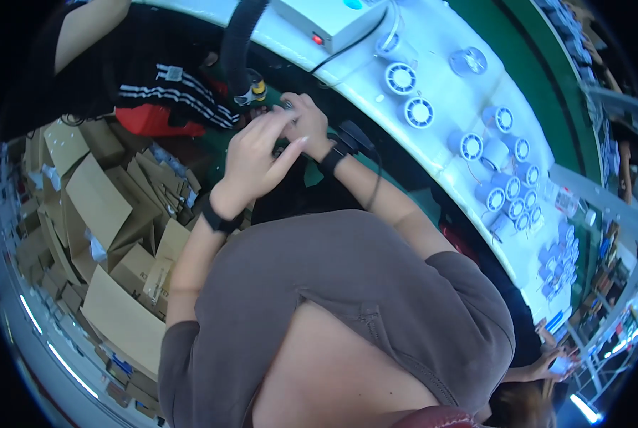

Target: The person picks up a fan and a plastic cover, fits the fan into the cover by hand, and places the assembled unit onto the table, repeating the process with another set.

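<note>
My left hand (258, 153): fingers loosely extended, thumb spread, overlapping my right hand (306, 125), fingers curled. Can't tell what either has hold of; fingertips overlap and blur. Both sit off the near edge of the white table (433, 68). Hose nozzle (257, 91), yellow-banded, just beyond my fingers, off that edge too. Switch box (333, 20) on table's left end; cylinders (419, 112) toward right end.

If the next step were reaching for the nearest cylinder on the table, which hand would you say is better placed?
Probably the right hand: it is nearer the table and that cylinder. The left hand is farther away, on the side of the boxes.
</note>
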Demonstrator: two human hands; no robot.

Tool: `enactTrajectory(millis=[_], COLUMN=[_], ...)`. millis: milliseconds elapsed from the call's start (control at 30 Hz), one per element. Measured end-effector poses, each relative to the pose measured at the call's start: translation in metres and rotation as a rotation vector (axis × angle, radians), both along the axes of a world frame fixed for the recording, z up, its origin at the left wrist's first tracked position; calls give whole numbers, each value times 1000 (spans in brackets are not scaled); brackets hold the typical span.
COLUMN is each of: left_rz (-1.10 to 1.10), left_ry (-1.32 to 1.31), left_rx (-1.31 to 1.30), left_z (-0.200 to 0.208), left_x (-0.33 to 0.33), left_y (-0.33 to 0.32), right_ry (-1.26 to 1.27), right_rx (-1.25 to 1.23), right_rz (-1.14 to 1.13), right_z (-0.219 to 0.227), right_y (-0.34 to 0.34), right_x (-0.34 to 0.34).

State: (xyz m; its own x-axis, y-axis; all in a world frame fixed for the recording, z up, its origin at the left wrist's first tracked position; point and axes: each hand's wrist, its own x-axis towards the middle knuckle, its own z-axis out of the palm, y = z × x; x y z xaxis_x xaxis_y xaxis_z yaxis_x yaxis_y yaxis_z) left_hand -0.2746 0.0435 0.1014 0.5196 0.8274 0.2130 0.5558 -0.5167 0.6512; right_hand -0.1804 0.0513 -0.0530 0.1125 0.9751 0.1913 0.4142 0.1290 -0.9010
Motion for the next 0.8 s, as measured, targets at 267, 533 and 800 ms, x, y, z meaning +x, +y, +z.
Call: enactTrajectory(millis=[267,533,800], left_rz=[-348,-283,-102], left_ry=[463,353,-358], left_rx=[360,342,-699], left_z=[-64,-66,-59], left_x=[139,197,114], left_y=[34,29,9], right_ry=[424,761,1186], right_rx=[-383,-365,-361], right_rz=[-260,-549,-482], right_z=[19,53,70], right_y=[-123,-144,-130], right_x=[122,157,164])
